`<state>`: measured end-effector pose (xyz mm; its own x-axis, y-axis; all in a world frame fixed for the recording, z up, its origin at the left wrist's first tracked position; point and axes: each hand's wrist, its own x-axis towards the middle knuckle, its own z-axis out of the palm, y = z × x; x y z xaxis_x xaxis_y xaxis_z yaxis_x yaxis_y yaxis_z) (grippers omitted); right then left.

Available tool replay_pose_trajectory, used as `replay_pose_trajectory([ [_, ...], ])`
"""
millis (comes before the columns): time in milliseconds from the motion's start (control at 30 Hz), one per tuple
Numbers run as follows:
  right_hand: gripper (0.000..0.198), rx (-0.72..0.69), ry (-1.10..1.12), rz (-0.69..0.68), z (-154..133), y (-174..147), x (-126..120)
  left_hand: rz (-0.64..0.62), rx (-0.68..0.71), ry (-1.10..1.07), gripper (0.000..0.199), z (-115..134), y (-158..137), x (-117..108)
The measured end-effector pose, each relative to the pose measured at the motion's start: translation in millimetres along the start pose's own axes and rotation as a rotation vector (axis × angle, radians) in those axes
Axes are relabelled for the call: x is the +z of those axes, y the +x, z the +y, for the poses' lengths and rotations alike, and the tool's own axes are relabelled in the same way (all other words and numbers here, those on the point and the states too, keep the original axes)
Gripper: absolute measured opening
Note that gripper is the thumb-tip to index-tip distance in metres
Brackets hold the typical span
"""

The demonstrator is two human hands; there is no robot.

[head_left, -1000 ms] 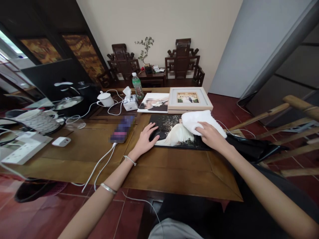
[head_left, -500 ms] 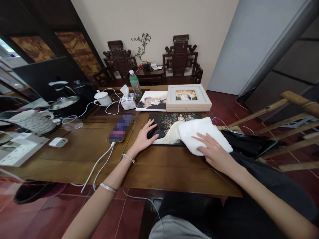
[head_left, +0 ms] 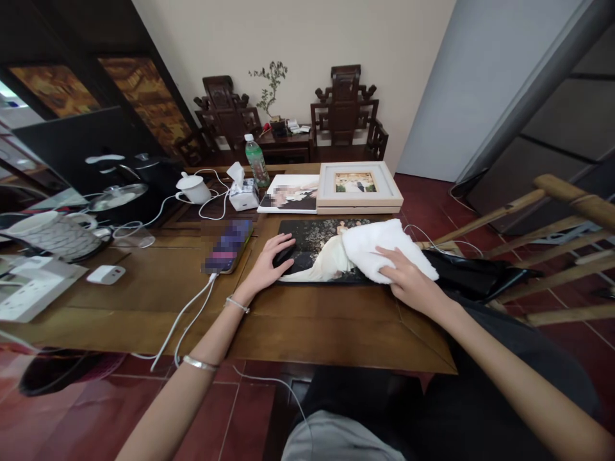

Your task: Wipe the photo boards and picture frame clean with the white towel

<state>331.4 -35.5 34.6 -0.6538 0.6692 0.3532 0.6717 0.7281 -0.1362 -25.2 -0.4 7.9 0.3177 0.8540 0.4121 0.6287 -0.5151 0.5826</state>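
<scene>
Left grip: I'm resting it spread on the photo panel, mid-frame.
Right grip: pressing white cloth there; pinching, I can't tell.
Cloth: seemingly wiping.
Panel: next likely needing steadying.

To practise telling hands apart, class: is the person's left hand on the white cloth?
No, the right hand is on the white cloth, while the left hand rests at the left edge of the dark wedding photo panel.

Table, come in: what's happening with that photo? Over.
Left hand at left edge of photo. Right hand on cloth. Cloth partly covers photo's right side.
</scene>
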Motion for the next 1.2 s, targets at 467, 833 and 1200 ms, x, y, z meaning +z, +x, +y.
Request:
replay_pose_trajectory([
  [467,0.046,0.056,-0.081,-0.076,20.7,42.3,-6.7,-0.009,-0.060,-0.021,0.050,3.7,4.1,4.2],
  [833,0.046,0.058,-0.186,-0.059,0.2,39.4,-5.3,0.001,-0.100,0.032,0.050,-1.1,0.3,12.3],
  [1200,0.045,-0.033,-0.041,-0.090,-19.0,3.0,-14.7,0.023,-0.104,-0.010,0.049,1.0,1.2,11.6],
])
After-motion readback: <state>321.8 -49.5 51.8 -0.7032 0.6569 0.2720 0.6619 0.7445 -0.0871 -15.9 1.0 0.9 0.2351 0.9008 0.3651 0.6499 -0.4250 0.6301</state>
